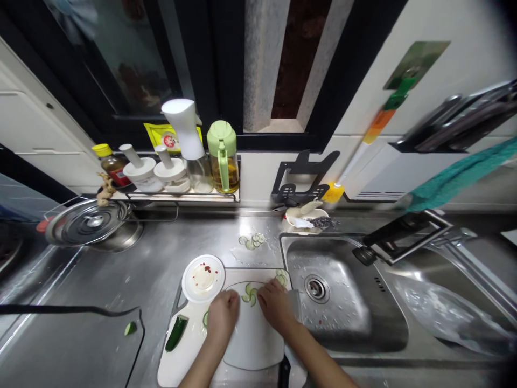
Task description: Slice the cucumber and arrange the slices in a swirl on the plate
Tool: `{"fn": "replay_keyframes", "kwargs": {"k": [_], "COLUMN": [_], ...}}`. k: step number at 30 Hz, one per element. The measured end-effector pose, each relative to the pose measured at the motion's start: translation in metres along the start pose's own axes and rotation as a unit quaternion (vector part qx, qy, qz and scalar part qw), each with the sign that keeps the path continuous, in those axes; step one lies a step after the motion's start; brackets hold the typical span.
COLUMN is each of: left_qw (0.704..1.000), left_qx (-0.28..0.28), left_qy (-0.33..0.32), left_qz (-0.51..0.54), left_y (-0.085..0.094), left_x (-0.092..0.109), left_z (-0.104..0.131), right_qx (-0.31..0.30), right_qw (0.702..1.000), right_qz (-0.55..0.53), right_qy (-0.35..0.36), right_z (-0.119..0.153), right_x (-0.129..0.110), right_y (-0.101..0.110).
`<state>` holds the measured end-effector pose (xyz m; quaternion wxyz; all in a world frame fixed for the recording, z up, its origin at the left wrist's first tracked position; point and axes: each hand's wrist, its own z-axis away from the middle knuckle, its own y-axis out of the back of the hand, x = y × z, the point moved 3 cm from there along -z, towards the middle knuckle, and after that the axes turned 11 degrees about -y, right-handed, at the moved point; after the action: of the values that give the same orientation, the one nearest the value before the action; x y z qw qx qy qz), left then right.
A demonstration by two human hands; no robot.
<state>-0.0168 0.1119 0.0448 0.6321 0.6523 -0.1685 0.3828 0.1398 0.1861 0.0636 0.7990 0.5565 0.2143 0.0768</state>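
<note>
Both hands are over a white plate that rests on a white cutting board. My left hand is curled closed at the plate's left edge; what it holds, if anything, is hidden. At the upper right of the plate, my right hand has its fingers bent down beside cucumber slices; its fingertips are hard to make out. More slices lie on the board behind it. A cucumber piece is at the board's left, and a knife handle shows near its lower right.
A white dish with red bits overlaps the board's upper left. Slices lie on the wet counter behind, and a cucumber end at left. The sink is right, a lidded pot far left, bottles behind.
</note>
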Motion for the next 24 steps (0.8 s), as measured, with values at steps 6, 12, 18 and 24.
{"fn": "replay_keyframes", "kwargs": {"k": [6,12,18,24], "left_qw": [0.997,0.992,0.995,0.996], "left_qx": [0.056,0.05,0.03,0.033], "left_qy": [0.053,0.075,0.079,0.073], "left_qz": [-0.027,-0.082,-0.058,-0.049], "left_y": [0.04,0.044,0.039,0.04], "left_x": [-0.049,-0.072,-0.064,-0.059], "left_z": [0.035,0.058,0.058,0.058], "right_qx": [-0.011,-0.028,-0.047,-0.03], "right_qw": [0.998,0.996,0.996,0.997], "right_qz": [-0.053,-0.079,-0.065,-0.065], "right_qy": [-0.024,-0.027,-0.025,-0.018], "right_z": [0.051,0.08,0.086,0.091], "right_x": [0.0,-0.008,-0.014,-0.019], "right_y": [-0.019,-0.046,-0.056,-0.05]}}
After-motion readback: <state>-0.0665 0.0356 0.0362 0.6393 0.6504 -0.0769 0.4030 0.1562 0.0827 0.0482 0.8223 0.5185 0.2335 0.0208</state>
